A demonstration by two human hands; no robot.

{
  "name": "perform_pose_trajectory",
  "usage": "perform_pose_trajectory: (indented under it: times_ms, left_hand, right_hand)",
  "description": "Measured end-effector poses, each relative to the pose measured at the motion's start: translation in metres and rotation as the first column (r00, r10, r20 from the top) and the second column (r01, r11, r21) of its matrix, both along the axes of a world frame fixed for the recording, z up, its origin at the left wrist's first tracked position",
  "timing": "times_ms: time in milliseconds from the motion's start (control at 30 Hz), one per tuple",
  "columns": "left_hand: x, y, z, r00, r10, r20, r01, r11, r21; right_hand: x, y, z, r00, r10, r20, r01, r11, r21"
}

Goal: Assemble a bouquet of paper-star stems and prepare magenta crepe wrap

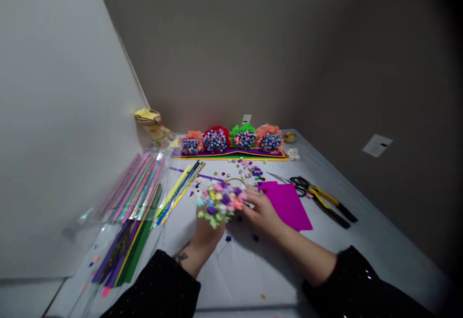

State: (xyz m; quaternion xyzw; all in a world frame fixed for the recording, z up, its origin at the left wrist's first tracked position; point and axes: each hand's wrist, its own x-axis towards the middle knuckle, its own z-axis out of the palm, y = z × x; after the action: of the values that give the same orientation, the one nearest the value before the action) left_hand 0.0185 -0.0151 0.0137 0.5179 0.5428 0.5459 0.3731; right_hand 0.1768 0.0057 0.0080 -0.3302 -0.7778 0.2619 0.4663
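A bunch of small folded paper stars (221, 201) in purple, pink, yellow, blue and green is held up over the middle of the table. My left hand (210, 231) is closed beneath it, with the fingers mostly hidden behind the stars. At the bunch's right side is my right hand (261, 212), its fingers bent and touching the pink stars; whether it pinches one is hidden. Loose dark blue stars (228, 239) lie below the hands. A magenta paper sheet (289, 207) lies right of my right hand.
Paper strips (177, 192) and plastic-wrapped strips (133, 187) cover the left side. Scissors (299, 183) and yellow-handled pliers (327, 202) lie right. Several finished star bouquets (216, 139) line the back beside a wall. A basket-like holder (147, 116) stands back left.
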Motion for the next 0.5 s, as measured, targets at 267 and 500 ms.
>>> perform_pose_trajectory:
  times_ms: [267, 500]
  left_hand:
    - [0.0076, -0.0018, 0.0061, 0.997, -0.077, 0.014, 0.077, 0.997, -0.026]
    - [-0.0013, -0.0056, -0.0011, 0.964, -0.124, -0.236, 0.142, 0.988, 0.061]
  right_hand:
    - [-0.009, -0.004, 0.0016, 0.999, 0.024, 0.024, -0.023, 0.999, -0.03]
    - [-0.0072, -0.0011, -0.0035, 0.998, 0.055, -0.012, -0.055, 0.998, -0.04]
